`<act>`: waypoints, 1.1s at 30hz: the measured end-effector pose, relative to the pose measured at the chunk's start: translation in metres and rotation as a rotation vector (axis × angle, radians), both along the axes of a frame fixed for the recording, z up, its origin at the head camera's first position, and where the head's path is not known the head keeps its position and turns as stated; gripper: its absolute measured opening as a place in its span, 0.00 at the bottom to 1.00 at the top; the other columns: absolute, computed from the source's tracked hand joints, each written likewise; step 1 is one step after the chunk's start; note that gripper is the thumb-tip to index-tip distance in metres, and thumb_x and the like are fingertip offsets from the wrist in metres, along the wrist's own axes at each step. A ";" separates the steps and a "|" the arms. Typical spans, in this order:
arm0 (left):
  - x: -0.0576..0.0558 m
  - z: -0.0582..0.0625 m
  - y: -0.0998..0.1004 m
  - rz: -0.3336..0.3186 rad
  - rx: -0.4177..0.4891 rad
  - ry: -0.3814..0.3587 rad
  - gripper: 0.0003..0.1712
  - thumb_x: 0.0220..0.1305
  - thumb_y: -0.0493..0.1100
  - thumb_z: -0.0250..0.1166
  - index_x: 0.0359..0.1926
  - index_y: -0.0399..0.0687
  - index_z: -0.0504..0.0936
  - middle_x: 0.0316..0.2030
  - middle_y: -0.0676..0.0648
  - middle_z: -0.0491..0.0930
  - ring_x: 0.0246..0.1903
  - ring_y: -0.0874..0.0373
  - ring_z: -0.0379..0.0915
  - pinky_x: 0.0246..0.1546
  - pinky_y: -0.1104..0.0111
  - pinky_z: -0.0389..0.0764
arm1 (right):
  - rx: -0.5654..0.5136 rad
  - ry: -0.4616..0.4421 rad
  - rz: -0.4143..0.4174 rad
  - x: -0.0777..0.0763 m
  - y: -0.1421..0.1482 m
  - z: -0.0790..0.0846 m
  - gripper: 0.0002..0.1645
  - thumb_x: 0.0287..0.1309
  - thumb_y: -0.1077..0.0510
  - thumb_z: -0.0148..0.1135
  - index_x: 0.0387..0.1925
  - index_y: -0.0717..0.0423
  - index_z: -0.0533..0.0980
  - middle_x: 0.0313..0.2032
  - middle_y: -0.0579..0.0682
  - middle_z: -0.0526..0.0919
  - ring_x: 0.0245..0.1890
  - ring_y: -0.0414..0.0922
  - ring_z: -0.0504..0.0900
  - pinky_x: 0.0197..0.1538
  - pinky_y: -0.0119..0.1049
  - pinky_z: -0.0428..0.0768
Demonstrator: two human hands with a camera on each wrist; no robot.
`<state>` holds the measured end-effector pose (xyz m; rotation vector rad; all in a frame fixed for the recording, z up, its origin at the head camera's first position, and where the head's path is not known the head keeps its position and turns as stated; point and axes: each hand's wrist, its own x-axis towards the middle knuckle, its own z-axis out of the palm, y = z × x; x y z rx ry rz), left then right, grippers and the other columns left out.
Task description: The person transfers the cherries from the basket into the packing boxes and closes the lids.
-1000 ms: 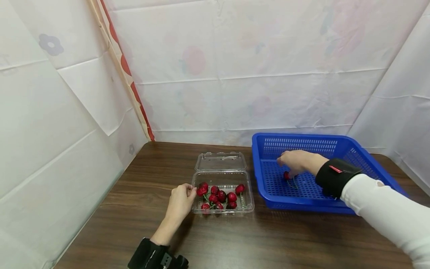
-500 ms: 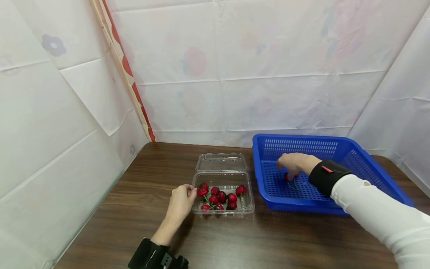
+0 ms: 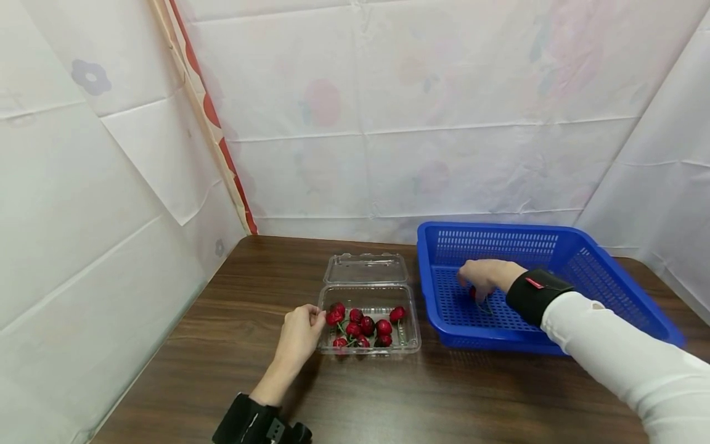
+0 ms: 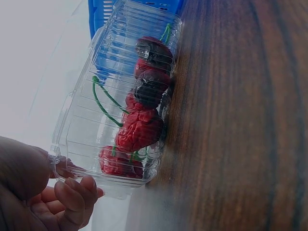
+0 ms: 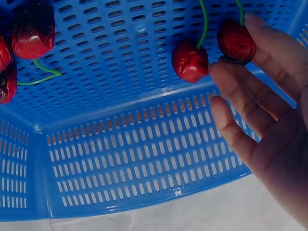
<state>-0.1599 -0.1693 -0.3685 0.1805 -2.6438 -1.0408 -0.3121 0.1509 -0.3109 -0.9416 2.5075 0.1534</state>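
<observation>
In the head view my left hand point(image 3: 299, 336) pinches the left rim of a clear plastic clamshell box point(image 3: 412, 333), whose lid point(image 3: 365, 269) is folded back. Inside lie several red cherries point(image 3: 367, 325), some with green stems; the left wrist view shows them through the box's ridged wall. My right hand point(image 3: 488, 274) reaches down into a blue plastic basket point(image 3: 505, 346). In the right wrist view, its thumb and fingertips are on either side of a dark red cherry point(image 5: 236, 42). Beside that one lies another cherry point(image 5: 190, 61), just off the fingertips.
More cherries point(image 5: 33, 31) lie on the slotted basket floor, at the left of the right wrist view. Box and basket stand side by side on a dark wooden table point(image 3: 233, 320). White printed sheets point(image 3: 344, 123) close off the back and sides.
My right hand has sunk slightly lower over the cherries in the basket, and the forearm has shifted a little left. The left hand and the box stay put.
</observation>
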 end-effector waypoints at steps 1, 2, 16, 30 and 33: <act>0.000 0.000 0.000 -0.001 -0.001 0.000 0.10 0.57 0.37 0.57 0.30 0.30 0.78 0.15 0.50 0.73 0.13 0.63 0.62 0.15 0.71 0.66 | 0.000 0.003 0.004 0.000 0.000 -0.001 0.20 0.40 0.66 0.68 0.39 0.60 0.74 0.36 0.53 0.75 0.31 0.44 0.73 0.30 0.35 0.75; 0.000 0.000 0.000 -0.002 0.001 -0.002 0.10 0.57 0.37 0.56 0.30 0.30 0.78 0.15 0.50 0.73 0.13 0.63 0.62 0.15 0.71 0.66 | 0.003 0.006 0.006 0.000 0.000 -0.001 0.20 0.40 0.67 0.68 0.39 0.60 0.74 0.36 0.53 0.75 0.31 0.44 0.73 0.30 0.35 0.75; 0.000 0.000 0.001 -0.007 0.010 0.001 0.09 0.57 0.36 0.57 0.29 0.30 0.78 0.15 0.50 0.73 0.13 0.63 0.63 0.14 0.71 0.66 | -0.015 -0.018 -0.001 -0.002 -0.001 -0.004 0.13 0.41 0.69 0.67 0.30 0.57 0.74 0.29 0.48 0.75 0.29 0.42 0.73 0.30 0.36 0.74; 0.000 0.000 -0.001 -0.006 0.010 -0.003 0.10 0.58 0.37 0.56 0.30 0.30 0.78 0.14 0.50 0.72 0.12 0.63 0.61 0.14 0.71 0.64 | -0.040 0.022 0.061 0.000 -0.001 0.005 0.11 0.42 0.68 0.66 0.30 0.58 0.75 0.29 0.47 0.74 0.27 0.41 0.73 0.29 0.35 0.74; 0.000 0.000 -0.001 -0.010 0.015 -0.007 0.10 0.58 0.37 0.56 0.30 0.30 0.78 0.14 0.51 0.71 0.12 0.63 0.61 0.13 0.71 0.64 | -0.049 0.021 0.052 -0.001 0.000 0.009 0.11 0.43 0.68 0.65 0.33 0.59 0.75 0.30 0.49 0.74 0.25 0.41 0.74 0.27 0.34 0.73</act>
